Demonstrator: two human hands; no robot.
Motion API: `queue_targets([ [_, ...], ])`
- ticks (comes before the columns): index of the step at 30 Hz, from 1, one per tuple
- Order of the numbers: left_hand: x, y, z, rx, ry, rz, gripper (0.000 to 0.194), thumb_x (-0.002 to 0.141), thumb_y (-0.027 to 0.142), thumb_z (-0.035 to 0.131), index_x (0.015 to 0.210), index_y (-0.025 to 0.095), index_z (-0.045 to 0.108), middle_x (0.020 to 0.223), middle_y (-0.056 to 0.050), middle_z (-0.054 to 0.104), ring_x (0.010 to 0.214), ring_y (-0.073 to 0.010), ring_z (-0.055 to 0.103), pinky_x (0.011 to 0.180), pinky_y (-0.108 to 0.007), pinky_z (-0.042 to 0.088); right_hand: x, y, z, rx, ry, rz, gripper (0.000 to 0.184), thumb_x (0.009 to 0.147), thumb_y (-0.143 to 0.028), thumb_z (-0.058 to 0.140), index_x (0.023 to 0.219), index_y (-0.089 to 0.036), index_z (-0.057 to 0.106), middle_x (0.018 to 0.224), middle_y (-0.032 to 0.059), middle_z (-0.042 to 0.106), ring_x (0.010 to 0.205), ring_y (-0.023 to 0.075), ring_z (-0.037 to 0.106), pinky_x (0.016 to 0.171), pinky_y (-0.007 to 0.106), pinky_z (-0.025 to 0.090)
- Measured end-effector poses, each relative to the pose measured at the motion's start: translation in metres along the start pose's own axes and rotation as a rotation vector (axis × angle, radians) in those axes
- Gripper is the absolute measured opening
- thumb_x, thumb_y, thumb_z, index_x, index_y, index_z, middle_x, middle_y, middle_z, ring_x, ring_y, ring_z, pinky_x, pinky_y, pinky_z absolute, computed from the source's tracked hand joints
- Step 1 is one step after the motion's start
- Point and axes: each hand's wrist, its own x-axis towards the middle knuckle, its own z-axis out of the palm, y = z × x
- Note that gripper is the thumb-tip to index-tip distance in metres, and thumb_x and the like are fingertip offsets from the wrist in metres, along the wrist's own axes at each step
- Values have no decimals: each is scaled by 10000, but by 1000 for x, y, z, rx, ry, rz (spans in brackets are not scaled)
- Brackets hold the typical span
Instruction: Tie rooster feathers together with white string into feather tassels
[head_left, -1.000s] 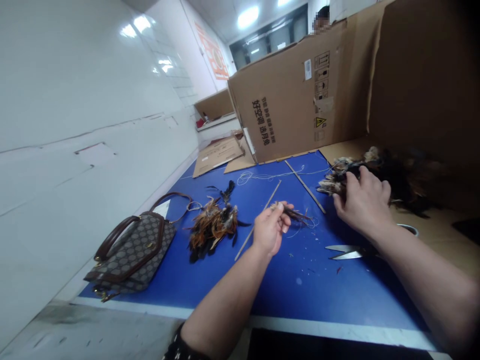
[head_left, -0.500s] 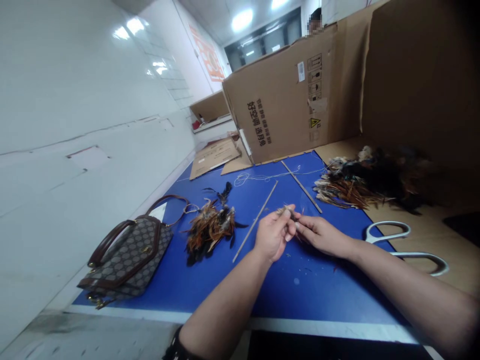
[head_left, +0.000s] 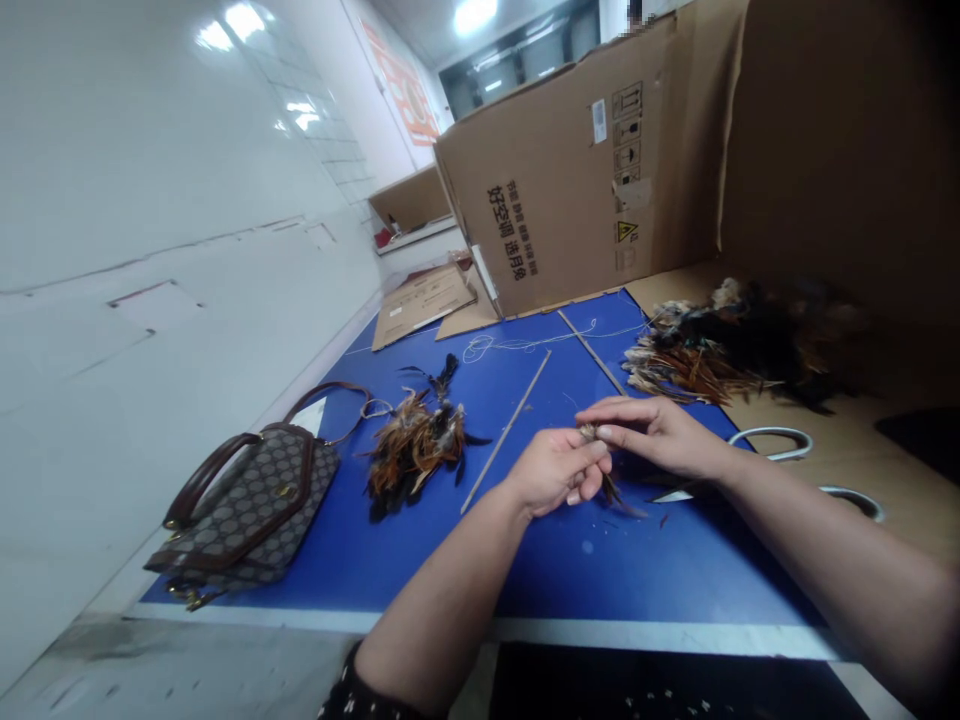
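Over the blue table mat (head_left: 540, 560) my two hands meet around a small bunch of brown feathers (head_left: 616, 494). My left hand (head_left: 562, 468) is closed, pinching the bunch between thumb and fingers, and the feather tips poke out below toward the right. My right hand (head_left: 656, 435) bends over the bunch's pale upper end, thumb and fingers closed on it. Partly under my right forearm lies a pair of scissors (head_left: 776, 440) with pale handles; a blade tip shows beside the hand. A pile of brown and black feathers (head_left: 416, 445) rests left of my hands.
A thin stick (head_left: 506, 432) and another stick (head_left: 592, 353) lie on the mat, with loose thread (head_left: 480, 348) behind. At left stands a patterned handbag (head_left: 259, 510). A larger feather heap (head_left: 697, 350) sits at right before a big cardboard box (head_left: 570, 190).
The feather bunch has turned, so its tips now point down to the right. My right hand has shifted up over its top, fingers more extended. The view has tilted slightly.
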Motion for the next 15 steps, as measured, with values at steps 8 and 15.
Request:
queue_targets([
  [8,5,-4,1,-46,143,57,459,797,553,778,794,109,662,441,16,553,288,-57,376,340,-201,206,1,7,11,134,139,107,370,905,-547,719,966,-189,790,1025,90,800,975,250,733,944,391,571],
  [15,5,-5,-3,-52,182,106,447,839,555,747,777,126,640,421,22,529,278,-49,330,330,-201,147,-2,9,14,-25,201,-4,403,958,-467,663,1284,-249,751,1243,87,765,1137,270,718,1064,456,544],
])
